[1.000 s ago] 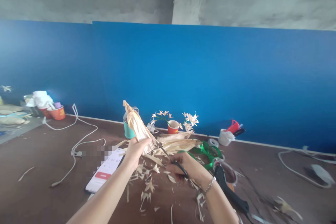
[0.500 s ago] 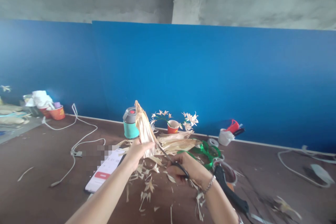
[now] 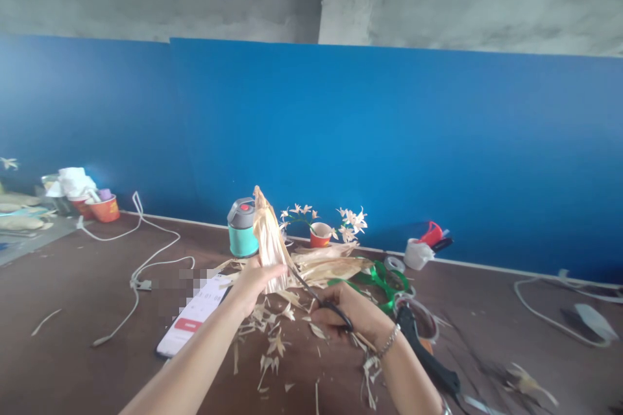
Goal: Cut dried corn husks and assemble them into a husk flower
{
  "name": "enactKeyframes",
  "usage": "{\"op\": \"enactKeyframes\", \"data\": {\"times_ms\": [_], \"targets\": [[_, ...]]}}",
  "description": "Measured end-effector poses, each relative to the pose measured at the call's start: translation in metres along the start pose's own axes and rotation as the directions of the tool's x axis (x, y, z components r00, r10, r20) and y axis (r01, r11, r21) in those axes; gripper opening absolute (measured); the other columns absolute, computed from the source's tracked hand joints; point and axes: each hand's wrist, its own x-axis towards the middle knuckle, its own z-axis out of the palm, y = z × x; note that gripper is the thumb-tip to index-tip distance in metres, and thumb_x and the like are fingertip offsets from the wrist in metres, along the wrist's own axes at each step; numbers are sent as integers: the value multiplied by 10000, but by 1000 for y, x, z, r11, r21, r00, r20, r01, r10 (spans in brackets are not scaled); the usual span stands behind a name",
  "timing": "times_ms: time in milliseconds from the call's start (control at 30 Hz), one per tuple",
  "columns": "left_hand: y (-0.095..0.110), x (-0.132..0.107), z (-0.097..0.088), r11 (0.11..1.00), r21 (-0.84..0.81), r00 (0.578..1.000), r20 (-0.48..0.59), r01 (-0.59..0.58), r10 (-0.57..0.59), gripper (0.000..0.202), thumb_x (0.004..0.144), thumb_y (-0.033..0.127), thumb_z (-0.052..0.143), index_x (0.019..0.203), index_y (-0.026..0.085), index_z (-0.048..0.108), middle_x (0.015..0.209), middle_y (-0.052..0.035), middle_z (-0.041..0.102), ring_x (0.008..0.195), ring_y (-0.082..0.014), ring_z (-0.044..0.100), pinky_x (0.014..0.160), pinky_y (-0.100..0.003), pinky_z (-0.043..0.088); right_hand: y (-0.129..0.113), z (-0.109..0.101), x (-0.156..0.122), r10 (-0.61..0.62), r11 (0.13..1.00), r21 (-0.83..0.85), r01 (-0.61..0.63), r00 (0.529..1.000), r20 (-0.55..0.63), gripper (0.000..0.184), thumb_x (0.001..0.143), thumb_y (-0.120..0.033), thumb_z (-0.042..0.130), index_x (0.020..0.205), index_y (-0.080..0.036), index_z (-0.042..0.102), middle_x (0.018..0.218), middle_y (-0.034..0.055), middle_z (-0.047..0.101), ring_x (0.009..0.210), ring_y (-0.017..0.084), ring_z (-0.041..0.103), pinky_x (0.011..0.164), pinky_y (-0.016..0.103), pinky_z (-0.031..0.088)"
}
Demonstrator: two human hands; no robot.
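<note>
My left hand [image 3: 254, 284] is closed around the lower end of a dry corn husk [image 3: 269, 237], which stands almost upright above the table. My right hand [image 3: 349, 313] grips black-handled scissors [image 3: 317, 296], whose blades point up and left and meet the husk's base just beside my left fingers. Under both hands, pale husk scraps [image 3: 276, 339] lie scattered on the brown table [image 3: 87, 331]. A bracelet circles my right wrist.
A phone [image 3: 195, 314] lies left of my left arm. Behind the husk stand a teal jar [image 3: 242, 229], a red cup of husk flowers [image 3: 321, 231], loose husks [image 3: 327, 264] and green ribbon [image 3: 384, 279]. A black glue gun [image 3: 426, 350] lies at right; white cables trail on both sides.
The husk has swung from leaning left to nearly upright and a little to the right. The scissors stay at its base; both hands have barely shifted.
</note>
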Motion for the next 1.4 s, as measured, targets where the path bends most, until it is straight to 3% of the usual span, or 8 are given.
{"op": "enactKeyframes", "data": {"times_ms": [300, 767, 1033, 1133, 1267, 1400], "targets": [[6, -3, 3, 999, 15, 999, -21, 33, -33, 313, 567, 173, 694, 875, 120, 685, 757, -66, 725, 793, -233, 649, 729, -305, 480, 2, -1, -1, -24, 999, 23, 24, 1000, 19, 204, 685, -331, 647, 702, -128, 652, 436, -41, 533, 322, 47, 421, 318, 139, 332], [4, -2, 1, 996, 63, 997, 49, 56, -59, 254, 590, 152, 678, 843, 122, 689, 746, -63, 722, 721, -213, 652, 694, -297, 492, -1, -4, -3, 2, 996, -90, -3, 1000, -6, 177, 662, -306, 658, 686, -130, 664, 405, -48, 489, 314, 41, 390, 318, 141, 303], [4, -1, -1, 997, 63, 997, 54, 50, -54, 231, 592, 158, 673, 819, 127, 695, 755, -70, 723, 735, -222, 651, 720, -311, 481, 2, -5, -5, 11, 1000, -28, -11, 1000, -2, 164, 635, -290, 688, 720, -153, 665, 463, -35, 528, 364, 60, 431, 343, 153, 317], [2, -2, 1, 999, 33, 1000, 17, 24, -25, 247, 580, 171, 688, 821, 121, 690, 785, -82, 725, 775, -242, 654, 745, -329, 477, 3, -7, -4, -4, 1000, 6, 4, 999, 38, 230, 616, -289, 710, 796, -161, 645, 524, -23, 583, 407, 84, 490, 365, 162, 350], [1, -3, 6, 1000, -14, 995, -95, 10, -11, 281, 571, 224, 715, 830, 119, 688, 796, -95, 726, 813, -271, 654, 733, -346, 482, 5, -9, -4, -41, 999, -14, 41, 999, 9, 168, 650, -256, 673, 783, -164, 628, 524, -17, 605, 450, 99, 524, 417, 173, 378], [1, -4, 9, 993, -95, 976, -215, -67, 46, 303, 560, 272, 739, 798, 95, 678, 793, -110, 723, 829, -276, 653, 742, -338, 477, 7, -13, -7, 15, 998, -63, -4, 985, 170, 210, 597, -193, 688, 802, -167, 653, 588, -9, 622, 497, 113, 549, 424, 174, 368]]}}
